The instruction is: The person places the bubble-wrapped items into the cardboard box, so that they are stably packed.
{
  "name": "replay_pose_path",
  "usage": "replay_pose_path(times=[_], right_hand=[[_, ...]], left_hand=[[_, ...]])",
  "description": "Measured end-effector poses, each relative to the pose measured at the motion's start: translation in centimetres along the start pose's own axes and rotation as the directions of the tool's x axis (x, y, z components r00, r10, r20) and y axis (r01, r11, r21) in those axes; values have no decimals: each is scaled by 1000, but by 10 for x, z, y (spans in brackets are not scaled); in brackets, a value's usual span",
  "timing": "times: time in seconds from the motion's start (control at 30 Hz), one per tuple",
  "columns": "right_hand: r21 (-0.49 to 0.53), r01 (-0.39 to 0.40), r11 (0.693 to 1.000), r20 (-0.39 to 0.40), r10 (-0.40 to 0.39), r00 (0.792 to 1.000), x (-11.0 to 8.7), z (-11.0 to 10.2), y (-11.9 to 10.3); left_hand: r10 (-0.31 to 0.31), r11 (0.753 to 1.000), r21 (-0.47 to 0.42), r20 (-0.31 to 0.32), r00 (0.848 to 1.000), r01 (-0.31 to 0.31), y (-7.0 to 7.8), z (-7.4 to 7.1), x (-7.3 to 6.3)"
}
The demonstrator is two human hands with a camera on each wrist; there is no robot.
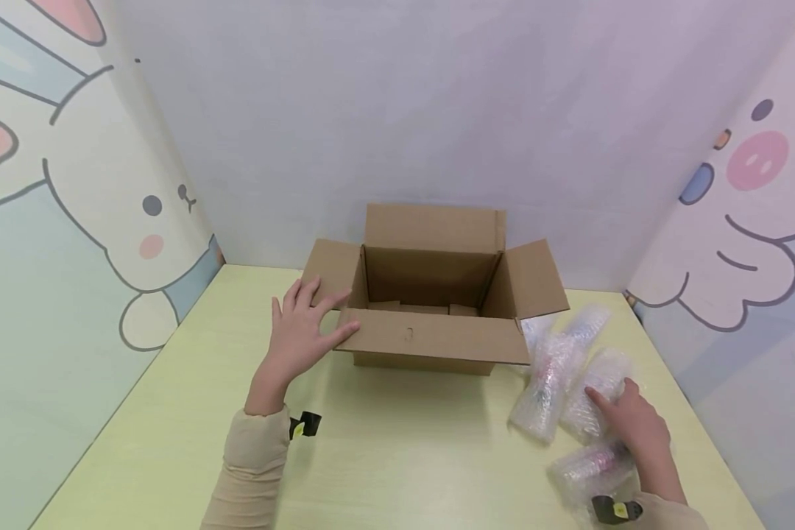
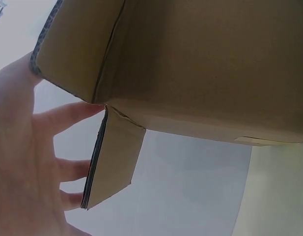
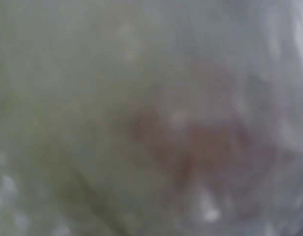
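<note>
An open cardboard box [image 1: 430, 338] stands in the middle of the table, its flaps folded outward. My left hand [image 1: 298, 335] is at its left front corner, fingers spread, thumb at the front flap and the other fingers along the left flap. In the left wrist view the fingers of the left hand [image 2: 23, 147] reach past the flap edges. My right hand [image 1: 639, 427] is over a bubble-wrapped package [image 1: 592, 401], thumb and forefinger spread apart across it; the other fingers are mostly hidden. The right wrist view is a blur of bubble wrap.
More bubble-wrapped packages lie right of the box: a long one [image 1: 543, 390] beside its front corner, and another [image 1: 592, 467] below the right wrist. Printed cloth walls enclose the pale yellow table [image 1: 397, 456] at the back and sides.
</note>
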State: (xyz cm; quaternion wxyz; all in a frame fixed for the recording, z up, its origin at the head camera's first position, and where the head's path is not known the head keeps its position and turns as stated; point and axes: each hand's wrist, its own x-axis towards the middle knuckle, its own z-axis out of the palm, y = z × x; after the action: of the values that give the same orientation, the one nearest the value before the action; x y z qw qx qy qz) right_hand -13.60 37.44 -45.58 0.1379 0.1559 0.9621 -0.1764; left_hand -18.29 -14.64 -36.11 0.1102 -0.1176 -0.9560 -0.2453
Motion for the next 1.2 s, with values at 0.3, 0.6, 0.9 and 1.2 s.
replay_pose_path(times=[0.3,0.6,0.9,1.2], right_hand=[[-9,-11,1000,-2,11,1000,1,3,0],[-23,-23,999,-15,23,1000,0,3,-3],[-28,-41,999,-15,41,999,0,3,-4],[-31,-68,997,-27,67,997,2,5,-6]], left_hand=[[-19,1000,-15,73,997,20,-4,2,0],[-16,1000,-20,128,992,19,-6,2,2],[-14,999,-26,147,989,18,-6,2,3],[-43,997,-60,149,988,52,-8,5,3]])
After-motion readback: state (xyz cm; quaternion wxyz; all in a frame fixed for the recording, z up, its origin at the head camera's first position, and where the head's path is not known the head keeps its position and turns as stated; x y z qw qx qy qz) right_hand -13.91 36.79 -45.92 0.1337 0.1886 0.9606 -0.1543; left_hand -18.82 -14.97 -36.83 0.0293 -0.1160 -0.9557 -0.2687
